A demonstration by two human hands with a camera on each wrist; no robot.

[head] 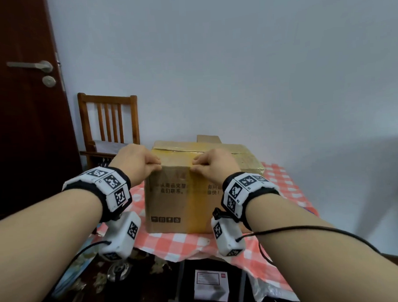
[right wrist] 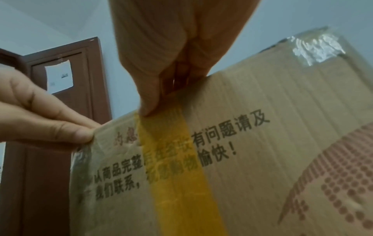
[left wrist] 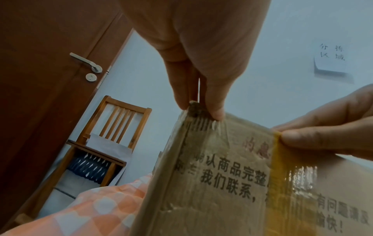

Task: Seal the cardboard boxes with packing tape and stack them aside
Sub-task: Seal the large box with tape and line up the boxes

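Left hand point(head: 141, 162) pinches near top corner of box point(head: 184, 197) on checked tablecloth point(head: 181, 240); right hand point(head: 213, 165) pinches same edge beside it, atop yellow tape point(right wrist: 175, 167) strip. Risk: fingertip-only hold slips on glossy tape; uneven lift tilts box, drags cloth.

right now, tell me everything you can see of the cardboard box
The cardboard box is brown corrugated board, standing upright on the checked tablecloth. Black Chinese print crosses its near face, yellow tape runs down the middle, and clear tape covers the corners. The left hand pinches its top left corner; the right hand presses the tape's top.
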